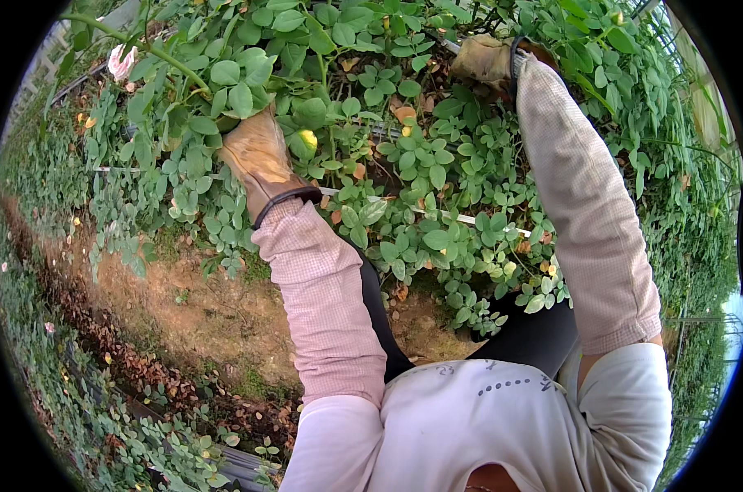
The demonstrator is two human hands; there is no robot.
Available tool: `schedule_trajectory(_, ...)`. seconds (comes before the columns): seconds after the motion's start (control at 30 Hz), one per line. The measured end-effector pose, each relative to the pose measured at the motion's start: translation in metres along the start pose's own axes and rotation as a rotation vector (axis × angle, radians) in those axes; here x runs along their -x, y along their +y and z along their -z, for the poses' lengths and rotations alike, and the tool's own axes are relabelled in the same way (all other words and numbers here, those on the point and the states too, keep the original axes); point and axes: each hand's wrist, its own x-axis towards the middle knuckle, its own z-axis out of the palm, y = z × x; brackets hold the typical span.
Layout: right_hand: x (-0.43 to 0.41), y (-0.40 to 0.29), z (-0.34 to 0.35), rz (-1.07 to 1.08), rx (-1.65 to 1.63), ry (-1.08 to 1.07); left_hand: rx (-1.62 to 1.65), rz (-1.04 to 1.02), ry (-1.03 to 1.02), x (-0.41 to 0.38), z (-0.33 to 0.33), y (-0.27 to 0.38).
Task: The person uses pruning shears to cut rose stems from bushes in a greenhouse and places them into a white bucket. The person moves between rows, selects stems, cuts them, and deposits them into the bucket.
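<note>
My left hand (259, 150), in a worn tan leather glove with a dark cuff, reaches into the rose bushes at the upper left. Leaves cover its fingers, so its grasp is hidden. A thick green rose stem (178, 64) arches down towards it from the upper left. My right hand (483, 60), in a similar dirty glove, is among the foliage at the upper right; its fingers are hard to make out, and a pale rod-like piece (450, 46) shows beside them. Between the hands stand leafy rose shoots (377, 86). A pale pink rose bloom (121, 62) is left of my left hand.
A thin white line or pipe (464, 218) runs through the bushes below my hands. Bare brown soil (193, 307) forms a path by my legs. Another plant row with dry fallen leaves (144, 369) and dark plastic sheeting (248, 464) lies at the lower left.
</note>
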Motion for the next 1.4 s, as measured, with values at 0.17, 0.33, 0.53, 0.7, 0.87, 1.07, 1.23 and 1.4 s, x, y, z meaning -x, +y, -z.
schedule_trajectory(0.17,-0.009,-0.104,0.024,-0.696,-1.376,0.330,-0.104,0.059,0.026,-0.017,0.028,-0.045)
schedule_trajectory(0.33,0.027,-0.154,0.055,-0.414,-1.525,0.054,-0.136,0.063,0.019,-0.029,0.035,-0.054)
schedule_trajectory(0.53,0.018,-0.185,0.020,-0.258,-0.387,0.252,-0.275,-0.166,0.108,-0.033,0.028,-0.059)
schedule_trajectory(0.7,0.015,-0.197,0.006,-0.238,-0.199,0.499,-0.567,-0.448,0.138,-0.052,0.031,-0.093)
schedule_trajectory(0.87,0.022,-0.193,-0.011,-0.242,-0.116,0.625,-0.127,-0.093,0.087,-0.026,0.029,-0.048)
schedule_trajectory(1.07,0.008,-0.193,-0.010,-0.224,-0.019,0.764,-0.231,-0.332,0.158,-0.007,0.036,-0.017)
schedule_trajectory(1.23,0.017,-0.192,-0.016,-0.244,0.058,0.851,0.029,-0.403,-0.005,0.028,0.021,0.083)
schedule_trajectory(1.4,0.033,-0.205,-0.018,-0.225,0.115,0.898,-0.675,-1.000,-0.209,-0.077,-0.089,0.120)
